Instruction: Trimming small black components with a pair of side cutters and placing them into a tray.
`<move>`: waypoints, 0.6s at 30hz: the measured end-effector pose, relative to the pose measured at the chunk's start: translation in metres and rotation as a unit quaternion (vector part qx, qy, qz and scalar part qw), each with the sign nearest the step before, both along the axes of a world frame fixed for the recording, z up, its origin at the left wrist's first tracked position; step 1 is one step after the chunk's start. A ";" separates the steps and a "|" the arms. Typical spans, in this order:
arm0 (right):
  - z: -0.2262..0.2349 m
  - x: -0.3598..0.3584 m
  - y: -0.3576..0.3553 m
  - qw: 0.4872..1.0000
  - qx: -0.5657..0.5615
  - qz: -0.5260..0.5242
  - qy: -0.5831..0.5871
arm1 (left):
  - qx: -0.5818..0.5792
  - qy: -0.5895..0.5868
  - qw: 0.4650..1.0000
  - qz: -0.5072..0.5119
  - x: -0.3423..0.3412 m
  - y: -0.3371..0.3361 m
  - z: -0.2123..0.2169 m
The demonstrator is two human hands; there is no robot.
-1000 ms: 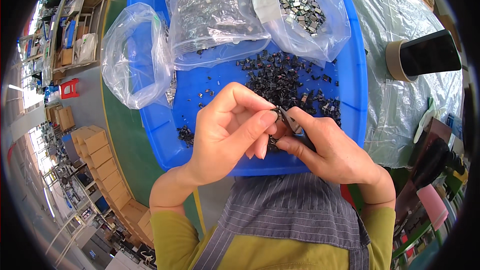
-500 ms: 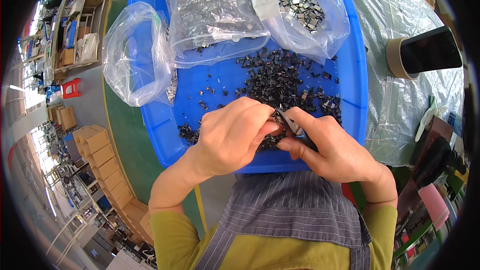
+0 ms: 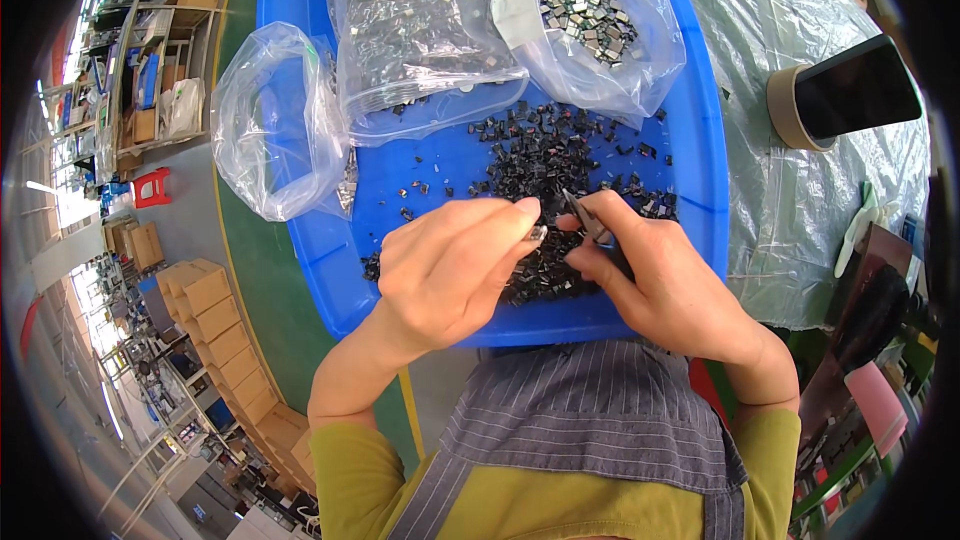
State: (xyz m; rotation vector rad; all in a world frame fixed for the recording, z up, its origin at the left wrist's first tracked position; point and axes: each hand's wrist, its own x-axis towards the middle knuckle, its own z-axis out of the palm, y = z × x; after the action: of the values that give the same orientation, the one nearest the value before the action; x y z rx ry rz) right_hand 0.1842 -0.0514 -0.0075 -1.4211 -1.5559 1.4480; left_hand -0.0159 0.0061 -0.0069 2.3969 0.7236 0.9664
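Observation:
My left hand [image 3: 455, 270] pinches a tiny metal part [image 3: 539, 233] between thumb and forefinger over a blue plastic tray [image 3: 320, 250]. My right hand [image 3: 660, 275] grips slim metal tweezers [image 3: 585, 215], whose tips point toward that part. Both hands hover above a heap of small black parts [image 3: 540, 155] scattered on the tray floor. Fingers hide the parts directly beneath them.
Three clear plastic bags lie at the tray's far side: an empty-looking one [image 3: 275, 125] at left, one [image 3: 420, 20] with dark parts, one [image 3: 595, 10] with silvery squares. A dark phone [image 3: 855, 90] rests on a tape roll [image 3: 785, 110] to the right, on plastic sheeting.
Both hands have shifted slightly to the right and farther over the tray. The left fingers have opened out from a curled fist to a pinch on the small part.

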 end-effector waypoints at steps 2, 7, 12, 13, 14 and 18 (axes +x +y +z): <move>-0.002 0.004 -0.003 1.000 0.012 0.008 0.008 | -0.027 0.003 0.999 0.025 0.001 -0.002 -0.001; -0.001 0.001 -0.001 0.997 -0.012 0.011 0.080 | 0.000 -0.044 0.999 0.014 0.000 -0.001 -0.008; 0.006 0.004 0.002 0.994 -0.080 0.042 0.055 | 0.013 0.007 1.000 -0.010 -0.002 -0.001 -0.002; 0.006 0.004 0.002 0.994 -0.079 0.043 0.056 | 0.018 0.002 1.000 -0.014 -0.001 -0.001 -0.003; 0.004 0.003 0.001 0.994 -0.080 0.042 0.057 | 0.017 0.002 1.000 -0.014 -0.001 -0.001 -0.003; 0.001 0.003 0.001 0.997 -0.038 0.033 0.056 | 0.022 0.003 1.000 -0.015 0.000 -0.002 -0.004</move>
State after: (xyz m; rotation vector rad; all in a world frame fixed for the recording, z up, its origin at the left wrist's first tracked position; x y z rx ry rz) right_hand 0.1869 -0.0503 -0.0068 -1.3186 -1.5051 1.6140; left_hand -0.0157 0.0045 -0.0111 2.4432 0.6725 0.9729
